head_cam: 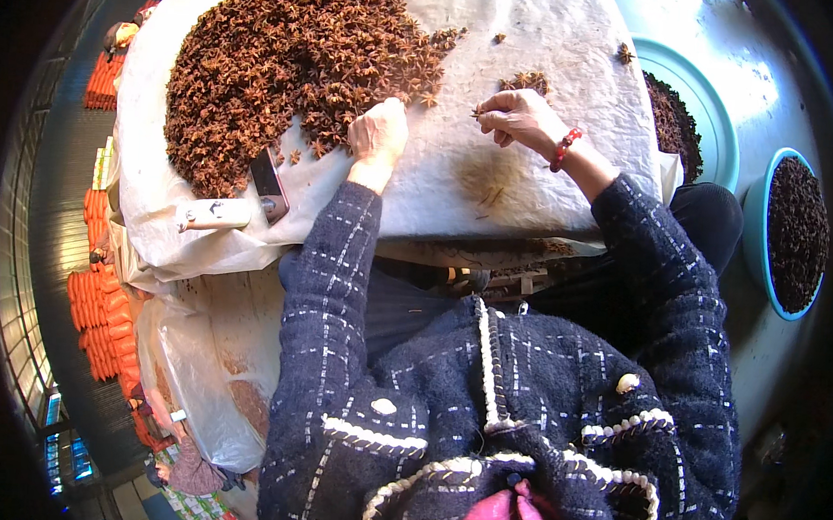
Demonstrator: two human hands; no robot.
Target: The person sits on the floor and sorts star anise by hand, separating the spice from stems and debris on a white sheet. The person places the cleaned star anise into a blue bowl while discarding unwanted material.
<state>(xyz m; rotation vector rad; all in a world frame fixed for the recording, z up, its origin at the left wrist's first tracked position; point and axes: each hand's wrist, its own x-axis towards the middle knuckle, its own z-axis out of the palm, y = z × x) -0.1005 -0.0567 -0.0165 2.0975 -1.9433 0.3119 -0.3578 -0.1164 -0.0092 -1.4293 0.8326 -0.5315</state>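
A large heap of star anise [307, 60] covers the far left part of a table draped in white cloth [433, 191]. My left hand [380, 136] is at the heap's near right edge, back upward; its curled fingers are mostly hidden, so whether they hold anything does not show. To the right, above the bare cloth, my right hand [524, 118] pinches a single star anise [476, 113] between thumb and fingertips. Just beyond that hand lies a small group of star anise [529, 80]. A red bead bracelet [565, 149] circles the right wrist.
A smartphone [269, 184] and a white cylindrical object [214, 213] lie by the heap's near edge. Right of the table stand a turquoise basin [722, 127] and a blue tub [753, 236], both holding dark material. Stacked orange sacks [93, 315] and a person [195, 466] are at left.
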